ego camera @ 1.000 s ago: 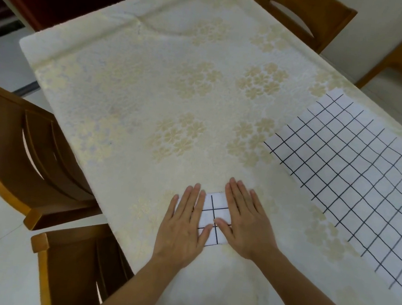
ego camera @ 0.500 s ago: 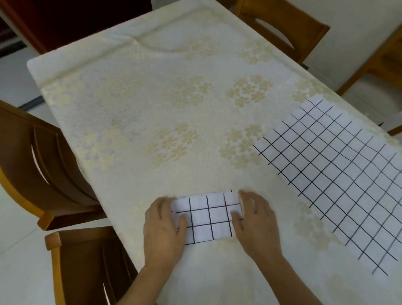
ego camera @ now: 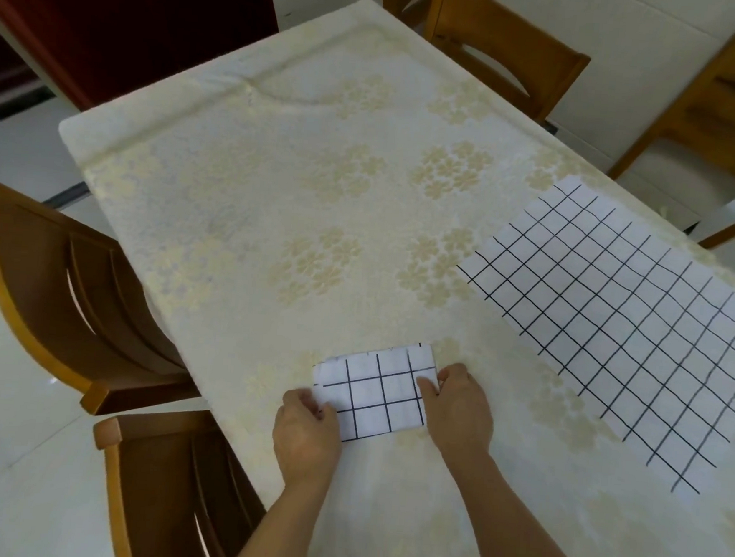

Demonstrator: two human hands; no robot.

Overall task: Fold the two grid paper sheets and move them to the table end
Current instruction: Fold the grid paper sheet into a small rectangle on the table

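Both hands pinch the folded grid sheet [ego camera: 375, 392] at its two short ends.

Left hand [ego camera: 307, 437] grips the 8 o'clock corner, right hand [ego camera: 461, 411] the 3 o'clock edge, thumbs on top; whether the sheet is lifted off the table [ego camera: 255, 183] is unclear. At 2 o'clock, well apart, the unfolded grid sheet [ego camera: 623, 331] lies flat. Wooden chairs [ego camera: 73, 292] stand around.

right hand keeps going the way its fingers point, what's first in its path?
Likely nothing: the right hand pinches the folded grid sheet, fingers pointing up-left. Beyond lies bare tablecloth to the far edge; the flat grid sheet sits aside.
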